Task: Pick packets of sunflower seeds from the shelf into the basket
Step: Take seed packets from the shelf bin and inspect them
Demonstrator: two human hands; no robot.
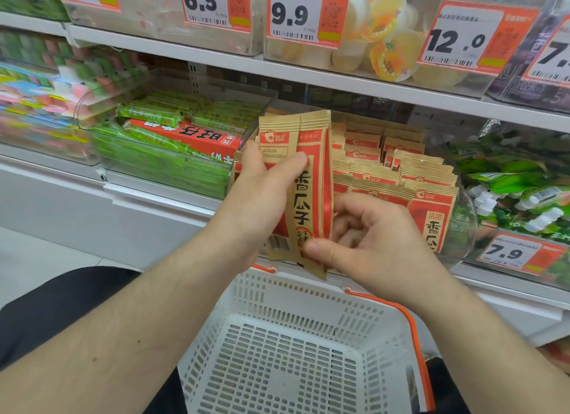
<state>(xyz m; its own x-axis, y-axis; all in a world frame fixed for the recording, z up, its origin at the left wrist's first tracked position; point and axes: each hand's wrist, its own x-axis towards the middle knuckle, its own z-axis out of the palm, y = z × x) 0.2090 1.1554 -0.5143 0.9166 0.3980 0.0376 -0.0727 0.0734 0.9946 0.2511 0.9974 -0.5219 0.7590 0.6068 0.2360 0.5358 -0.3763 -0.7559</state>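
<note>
Two tan-and-red sunflower seed packets (310, 185) stand upright between my hands, above the basket's far rim. My left hand (262, 188) grips their upper half, thumb across the front. My right hand (367, 244) pinches the front packet's lower edge between thumb and fingers. Behind them, several more seed packets (398, 173) stand in rows in a clear shelf bin. The white perforated basket (256, 290) with an orange handle sits below my forearms, and nothing shows inside it.
A clear bin of green and red bars (172, 142) is to the left of the seed bin, and green pouches (512, 182) are to the right. The shelf above (308, 74) carries jelly cups and price tags. A 7.9 price tag (512, 253) hangs at the right.
</note>
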